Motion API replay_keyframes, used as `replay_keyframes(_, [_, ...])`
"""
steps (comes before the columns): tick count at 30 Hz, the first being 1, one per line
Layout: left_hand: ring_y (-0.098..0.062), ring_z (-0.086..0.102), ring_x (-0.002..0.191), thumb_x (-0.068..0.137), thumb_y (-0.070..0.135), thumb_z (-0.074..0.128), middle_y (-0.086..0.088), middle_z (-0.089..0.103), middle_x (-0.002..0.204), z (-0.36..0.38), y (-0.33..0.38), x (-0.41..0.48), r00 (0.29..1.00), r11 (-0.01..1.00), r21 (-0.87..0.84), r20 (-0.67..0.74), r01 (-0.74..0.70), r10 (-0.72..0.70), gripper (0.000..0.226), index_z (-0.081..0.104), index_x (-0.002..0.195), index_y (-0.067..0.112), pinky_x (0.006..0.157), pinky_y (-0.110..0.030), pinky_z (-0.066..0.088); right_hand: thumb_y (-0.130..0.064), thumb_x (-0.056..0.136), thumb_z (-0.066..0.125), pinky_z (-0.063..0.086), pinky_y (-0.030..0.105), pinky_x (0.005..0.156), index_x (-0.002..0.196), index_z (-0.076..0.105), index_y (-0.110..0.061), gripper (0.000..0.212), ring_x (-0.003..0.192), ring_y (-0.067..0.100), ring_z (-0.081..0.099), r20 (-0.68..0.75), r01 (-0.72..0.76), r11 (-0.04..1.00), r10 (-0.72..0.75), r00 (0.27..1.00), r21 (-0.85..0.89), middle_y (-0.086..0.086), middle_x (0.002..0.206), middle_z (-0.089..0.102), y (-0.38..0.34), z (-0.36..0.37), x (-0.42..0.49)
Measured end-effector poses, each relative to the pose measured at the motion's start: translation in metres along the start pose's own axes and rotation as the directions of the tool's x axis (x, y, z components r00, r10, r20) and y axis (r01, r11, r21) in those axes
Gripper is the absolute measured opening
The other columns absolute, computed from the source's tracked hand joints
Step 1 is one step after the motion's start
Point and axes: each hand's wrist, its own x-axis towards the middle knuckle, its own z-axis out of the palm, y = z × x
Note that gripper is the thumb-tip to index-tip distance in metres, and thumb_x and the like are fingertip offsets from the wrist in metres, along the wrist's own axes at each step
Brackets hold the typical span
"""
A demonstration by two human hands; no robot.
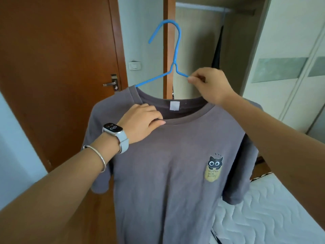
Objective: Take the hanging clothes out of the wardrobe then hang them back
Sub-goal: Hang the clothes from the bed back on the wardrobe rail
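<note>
A grey T-shirt (168,164) hangs in mid-air before the open wardrobe (202,50), its front collar pinched in the left hand (140,124), while the right hand (211,85) pinches the blue hanger (173,55) arm.

Grey T-shirt (168,164): short-sleeved, hanging front-on at frame centre, collar at 12 o'clock, hem out of view at 6. Small black cat print at its 3 o'clock chest. Blue wire hanger (173,55): upright, hook at 12 o'clock, one arm inside the collar, the other arm outside.
</note>
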Motion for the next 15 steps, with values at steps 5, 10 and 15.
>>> replay_keyframes(5, [-0.019, 0.056, 0.096, 0.088, 0.024, 0.048, -0.007, 0.067, 0.101, 0.034, -0.059, 0.049, 0.947, 0.981, -0.193, -0.318, -0.021, -0.042, 0.027, 0.069, 0.097, 0.010, 0.084, -0.027, 0.040, -0.020, 0.091, 0.054, 0.031, 0.021, 0.064, 0.094, 0.068, 0.000, 0.025, 0.081, 0.020, 0.053, -0.021, -0.094, 0.995, 0.094, 0.995, -0.014, 0.015, 0.096, 0.067, 0.042, 0.034, 0.028])
replay_keyframes(10, [-0.023, 0.054, 0.115, 0.092, 0.021, 0.051, -0.009, 0.060, 0.123, 0.080, -0.100, 0.130, 0.959, 0.896, -0.422, -0.170, 0.137, -0.226, 0.033, 0.054, 0.123, 0.008, 0.089, -0.018, 0.033, -0.023, 0.091, 0.054, 0.040, 0.027, 0.075, 0.098, 0.069, -0.003, 0.025, 0.087, 0.026, 0.057, -0.047, -0.156, 0.988, 0.155, 0.987, -0.015, 0.013, 0.097, 0.068, 0.096, 0.065, 0.074])
replay_keyframes(15, [-0.020, 0.061, 0.075, 0.094, 0.021, 0.047, -0.004, 0.064, 0.080, 0.132, -0.128, 0.212, 0.981, 0.832, -0.540, -0.063, 0.123, -0.186, 0.027, 0.066, 0.100, 0.003, 0.062, -0.008, 0.039, -0.025, 0.090, 0.056, 0.036, 0.009, 0.064, 0.100, 0.070, -0.008, 0.024, 0.082, 0.013, 0.052, -0.053, -0.187, 0.982, 0.186, 0.981, -0.004, 0.008, 0.099, 0.067, 0.157, 0.090, 0.125])
